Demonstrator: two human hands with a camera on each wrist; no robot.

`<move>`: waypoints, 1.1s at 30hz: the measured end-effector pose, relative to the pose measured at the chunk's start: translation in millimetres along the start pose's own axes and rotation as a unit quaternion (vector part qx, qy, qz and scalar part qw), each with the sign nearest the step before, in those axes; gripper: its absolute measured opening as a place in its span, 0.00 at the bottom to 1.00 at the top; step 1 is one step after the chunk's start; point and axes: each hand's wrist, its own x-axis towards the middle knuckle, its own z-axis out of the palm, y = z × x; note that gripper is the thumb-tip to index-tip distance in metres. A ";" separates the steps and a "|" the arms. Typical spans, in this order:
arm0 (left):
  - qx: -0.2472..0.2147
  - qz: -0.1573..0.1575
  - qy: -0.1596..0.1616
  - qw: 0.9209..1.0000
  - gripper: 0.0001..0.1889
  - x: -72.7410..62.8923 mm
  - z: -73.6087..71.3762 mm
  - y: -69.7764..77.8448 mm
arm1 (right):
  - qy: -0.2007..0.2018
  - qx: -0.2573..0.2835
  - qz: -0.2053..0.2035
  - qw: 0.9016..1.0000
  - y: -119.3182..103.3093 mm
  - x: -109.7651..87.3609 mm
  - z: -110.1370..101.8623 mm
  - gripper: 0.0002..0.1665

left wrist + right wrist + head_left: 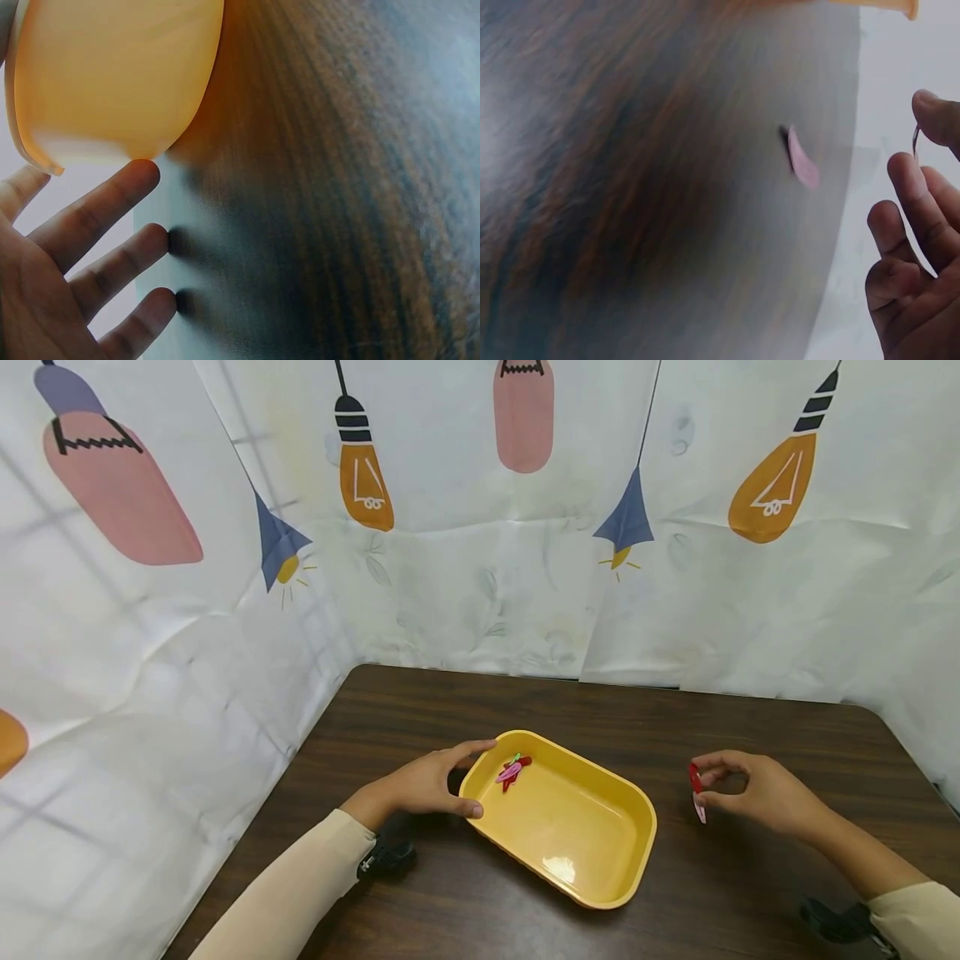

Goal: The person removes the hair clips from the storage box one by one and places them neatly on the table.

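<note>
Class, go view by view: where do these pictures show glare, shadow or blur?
Head view: glare spot inside the yellow tray; left wrist view: dark shadows by fingertips of the left hand, smeared grain on the table; right wrist view: grain blurred too, dark shadow beside the pink clip.

Yellow tray [120, 82] partly beyond the left wrist view's top

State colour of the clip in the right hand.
Red; the clip shows best in the head view.
</note>
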 end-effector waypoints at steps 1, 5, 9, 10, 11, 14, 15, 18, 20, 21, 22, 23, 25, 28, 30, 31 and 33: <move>0.001 -0.001 0.000 1.000 0.51 -0.1 0.0 0.1 | -0.001 -0.001 0.002 1.000 1.9 -0.9 0.2 0.32; 0.003 -0.004 0.002 1.000 0.51 -0.2 0.3 0.1 | -0.006 0.000 -0.002 1.000 9.2 -4.3 0.9 0.32; 0.001 -0.002 0.002 1.000 0.51 -0.2 0.5 0.3 | 0.000 -0.009 0.003 1.000 15.4 -8.3 2.8 0.32; 0.001 -0.001 0.002 1.000 0.51 -0.2 0.5 0.3 | 0.001 -0.013 0.007 1.000 16.9 -9.2 3.6 0.32; 0.002 -0.001 0.002 1.000 0.51 -0.2 0.5 0.3 | 0.001 -0.015 0.009 1.000 18.4 -10.4 4.4 0.32; 0.000 0.002 0.003 1.000 0.51 -0.6 0.2 0.7 | 0.000 -0.017 0.018 1.000 23.3 -13.1 6.9 0.33; 0.000 0.003 0.003 1.000 0.51 -0.7 0.1 0.8 | -0.002 -0.015 0.018 1.000 25.5 -13.8 7.7 0.34; -0.002 0.005 0.003 1.000 0.51 -1.5 -0.3 1.1 | -0.005 -0.011 0.020 1.000 31.4 -15.0 9.3 0.35; -0.001 0.004 0.004 1.000 0.51 -1.6 -0.2 0.9 | -0.007 -0.008 0.017 1.000 34.3 -15.7 10.0 0.35; -0.002 0.003 0.005 1.000 0.51 -1.6 -0.1 0.7 | -0.006 -0.009 0.015 1.000 35.3 -16.1 10.4 0.35; -0.002 0.002 0.005 1.000 0.51 -1.6 0.0 0.5 | -0.007 -0.010 0.011 1.000 35.8 -16.5 10.6 0.35; 0.000 0.001 0.006 1.000 0.51 -1.5 0.2 0.4 | -0.008 -0.010 0.007 1.000 36.4 -16.8 11.0 0.35; 0.000 -0.001 0.007 1.000 0.51 -1.1 0.4 0.0 | -0.006 -0.011 -0.004 1.000 37.8 -17.3 12.0 0.33; -0.001 0.000 0.006 1.000 0.51 -0.8 0.3 -0.2 | -0.003 -0.016 -0.023 1.000 40.4 -17.8 13.8 0.31; -0.002 0.000 0.005 1.000 0.51 -0.6 0.3 -0.2 | 0.006 -0.025 -0.025 0.999 41.7 -18.1 15.2 0.30; -0.002 0.000 0.005 1.000 0.51 -0.5 0.3 -0.2 | 0.007 -0.030 -0.025 0.999 42.2 -18.5 15.9 0.30; -0.004 0.000 0.004 1.000 0.51 -0.5 0.3 -0.2 | 0.007 -0.037 -0.023 0.999 42.9 -18.8 17.2 0.31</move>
